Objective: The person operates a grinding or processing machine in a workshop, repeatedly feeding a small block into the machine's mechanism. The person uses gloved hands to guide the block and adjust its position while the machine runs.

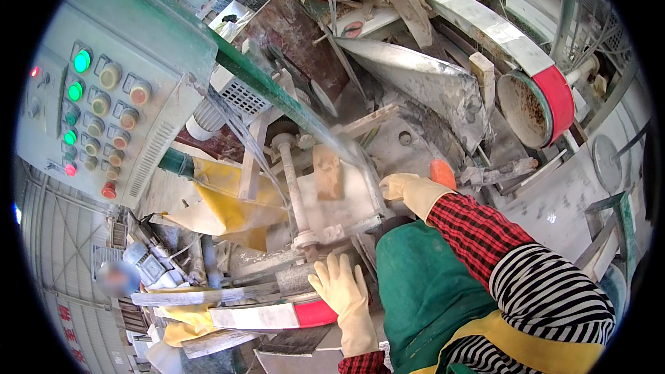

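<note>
My left hand point(344, 298), in a cream rubber glove, has its fingers spread and holds nothing. It is at the red end section of a red-and-white curved strip point(258, 316), and I cannot tell whether it touches it. My right hand point(415, 192), gloved alike, is farther forward, near the edge of a dusty metal machine frame point(370, 183). Its fingers are curled and close together; whatever they may hold is hidden. Just beside that wrist an orange piece point(442, 174) stands out. Between the hands and the machine's shaft point(294, 187) there is a pale dusty surface.
A grey-green control panel point(104, 97) with lit green and red lamps and knobs stands at the left. Yellow sheeting point(239, 201) hangs below it. A second red-and-white curved band point(558, 104) rims a drum at the right. Wood blocks point(409, 7) and scrap crowd the back.
</note>
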A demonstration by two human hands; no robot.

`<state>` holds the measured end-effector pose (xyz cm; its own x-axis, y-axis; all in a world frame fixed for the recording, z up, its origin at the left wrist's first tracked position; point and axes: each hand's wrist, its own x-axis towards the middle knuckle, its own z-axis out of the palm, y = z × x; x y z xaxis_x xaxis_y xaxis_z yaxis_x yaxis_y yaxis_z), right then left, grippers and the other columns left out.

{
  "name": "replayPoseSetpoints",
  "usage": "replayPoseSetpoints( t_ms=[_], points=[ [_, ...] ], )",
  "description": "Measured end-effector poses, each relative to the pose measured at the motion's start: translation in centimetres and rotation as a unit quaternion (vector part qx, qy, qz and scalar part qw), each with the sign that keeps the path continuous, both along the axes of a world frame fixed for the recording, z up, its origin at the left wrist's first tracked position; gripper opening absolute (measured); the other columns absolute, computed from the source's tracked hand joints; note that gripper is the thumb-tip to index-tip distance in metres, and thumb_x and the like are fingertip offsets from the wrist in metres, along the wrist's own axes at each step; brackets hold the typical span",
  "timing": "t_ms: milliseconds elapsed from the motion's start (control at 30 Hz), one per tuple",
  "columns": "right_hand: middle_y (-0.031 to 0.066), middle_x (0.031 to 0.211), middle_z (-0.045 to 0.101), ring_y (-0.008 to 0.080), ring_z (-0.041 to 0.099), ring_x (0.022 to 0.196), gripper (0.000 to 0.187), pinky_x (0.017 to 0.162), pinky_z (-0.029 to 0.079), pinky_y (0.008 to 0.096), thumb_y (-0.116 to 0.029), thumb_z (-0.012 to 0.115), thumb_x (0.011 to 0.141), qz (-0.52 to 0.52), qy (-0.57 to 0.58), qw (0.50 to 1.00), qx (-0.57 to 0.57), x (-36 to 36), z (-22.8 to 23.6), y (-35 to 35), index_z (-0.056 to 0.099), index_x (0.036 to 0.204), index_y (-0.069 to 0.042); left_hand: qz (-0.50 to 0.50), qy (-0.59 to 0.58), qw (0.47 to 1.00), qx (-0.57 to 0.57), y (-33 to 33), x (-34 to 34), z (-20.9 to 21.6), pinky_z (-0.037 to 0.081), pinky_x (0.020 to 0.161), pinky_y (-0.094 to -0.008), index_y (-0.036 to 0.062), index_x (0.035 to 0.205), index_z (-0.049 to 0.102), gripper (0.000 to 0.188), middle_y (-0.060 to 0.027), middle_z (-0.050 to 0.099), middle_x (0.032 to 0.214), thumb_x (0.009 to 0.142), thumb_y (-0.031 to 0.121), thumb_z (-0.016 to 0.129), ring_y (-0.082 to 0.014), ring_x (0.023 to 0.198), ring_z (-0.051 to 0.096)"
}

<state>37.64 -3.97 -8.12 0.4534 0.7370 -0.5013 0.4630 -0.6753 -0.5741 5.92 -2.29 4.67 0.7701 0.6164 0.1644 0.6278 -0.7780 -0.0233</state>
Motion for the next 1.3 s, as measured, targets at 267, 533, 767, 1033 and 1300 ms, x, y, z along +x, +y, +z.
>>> replayPoseSetpoints(
  t_ms=[267, 533, 767, 1033, 1300],
  points=[
    [0.0047, 0.142, 0.067, 0.0335, 0.066, 0.127, 0.050, 0.107, 0.053, 0.0502, -0.036, 0.063, 0.092, -0.001, 0.004, 1.000, 0.019, -0.1, -1.0, 0.3, 0.066, 0.141, -0.031, 0.000, -0.068, 0.996, 0.056, 6.9, -7.6, 1.0, 0.039, 0.109, -0.0550, 0.0008, 0.131, 0.062, 0.045, -0.0216, 0.063, 0.134, 0.090, 0.017, 0.070, -0.0433, 0.126, 0.055],
    [0.0048, 0.134, 0.072, 0.0351, 0.070, 0.119, 0.045, 0.101, 0.056, 0.0492, -0.036, 0.064, 0.092, -0.027, -0.002, 0.999, -0.017, -1.2, -0.4, 0.9, 0.068, 0.137, -0.030, -0.001, -0.030, 0.996, 0.080, 5.7, -6.4, 1.5, 0.040, 0.107, -0.0537, 0.0017, 0.134, 0.061, 0.050, -0.0220, 0.060, 0.136, 0.089, 0.020, 0.070, -0.0423, 0.125, 0.055],
    [0.0061, 0.133, 0.072, 0.0349, 0.070, 0.119, 0.045, 0.100, 0.056, 0.0483, -0.041, 0.066, 0.093, 0.001, -0.018, 1.000, 0.023, -0.5, -2.0, 0.7, 0.068, 0.137, -0.028, 0.012, -0.023, 0.997, 0.077, 4.8, -5.5, 1.9, 0.040, 0.110, -0.0527, 0.0027, 0.135, 0.061, 0.049, -0.0210, 0.060, 0.139, 0.090, 0.020, 0.071, -0.0419, 0.128, 0.054],
    [0.0044, 0.142, 0.068, 0.0328, 0.067, 0.126, 0.049, 0.105, 0.054, 0.0486, -0.039, 0.064, 0.094, 0.010, -0.008, 1.000, -0.009, -0.9, 1.0, 0.1, 0.065, 0.141, -0.029, 0.027, -0.025, 0.996, 0.079, 4.0, -4.8, 1.9, 0.040, 0.109, -0.0523, 0.0039, 0.134, 0.062, 0.049, -0.0200, 0.061, 0.138, 0.089, 0.021, 0.071, -0.0409, 0.126, 0.055],
    [0.0046, 0.141, 0.068, 0.0323, 0.067, 0.126, 0.049, 0.105, 0.055, 0.0486, -0.036, 0.062, 0.093, 0.013, -0.016, 1.000, -0.004, -0.7, 1.3, -0.1, 0.066, 0.141, -0.028, 0.033, -0.021, 0.995, 0.090, 3.4, -4.2, 1.6, 0.038, 0.111, -0.0550, 0.0040, 0.134, 0.063, 0.050, -0.0196, 0.062, 0.140, 0.089, 0.023, 0.071, -0.0411, 0.129, 0.055]
  ],
)
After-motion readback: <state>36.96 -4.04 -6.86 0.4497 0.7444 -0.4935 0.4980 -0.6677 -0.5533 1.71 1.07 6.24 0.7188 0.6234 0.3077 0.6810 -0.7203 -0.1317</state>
